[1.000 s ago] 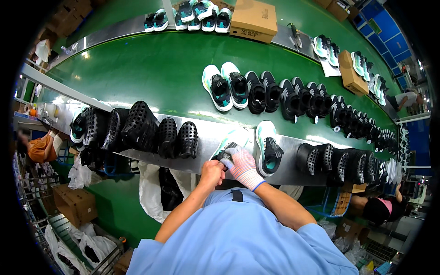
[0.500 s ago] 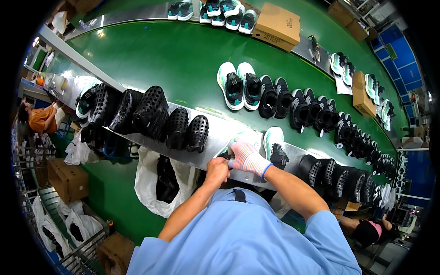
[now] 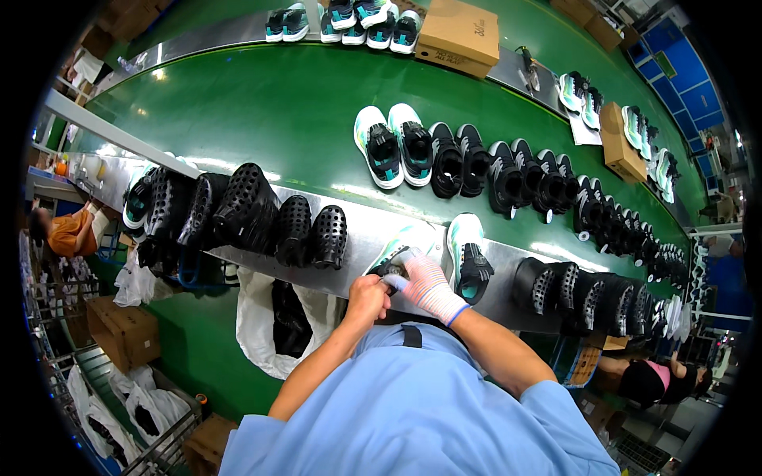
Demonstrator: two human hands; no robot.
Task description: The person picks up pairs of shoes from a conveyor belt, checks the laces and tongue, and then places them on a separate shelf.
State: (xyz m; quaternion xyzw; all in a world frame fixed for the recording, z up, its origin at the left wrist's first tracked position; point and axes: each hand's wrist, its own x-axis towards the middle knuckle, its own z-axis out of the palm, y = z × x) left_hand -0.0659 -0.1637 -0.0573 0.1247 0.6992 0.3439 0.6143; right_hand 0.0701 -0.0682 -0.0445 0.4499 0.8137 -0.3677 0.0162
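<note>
A white, mint and black sneaker [image 3: 415,237] lies on the metal ledge in front of me, toe pointing away. My left hand [image 3: 367,299], bare, is closed at its heel end, knuckles up. My right hand [image 3: 430,289], in a striped knit glove, is closed over the dark shoe opening, with thumb and fingers near the left hand. The fingers and gloved palm hide much of the sneaker's rear. Just right of the gloved hand stands a matching sneaker [image 3: 467,258], untouched, its toe also away from me.
Black perforated shoe-shaped forms [image 3: 244,208] line the ledge at left, and more forms [image 3: 565,289] stand at right. Beyond, a green belt [image 3: 238,103] carries rows of sneakers [image 3: 406,143]. A cardboard box [image 3: 458,38] sits on the far ledge. Below left hangs a white sack [image 3: 255,321] of black items.
The view has shifted slightly, so the belt and shoes sit a little further left. The gloved hand's fingers have turned down toward the left hand at the shoe opening.
</note>
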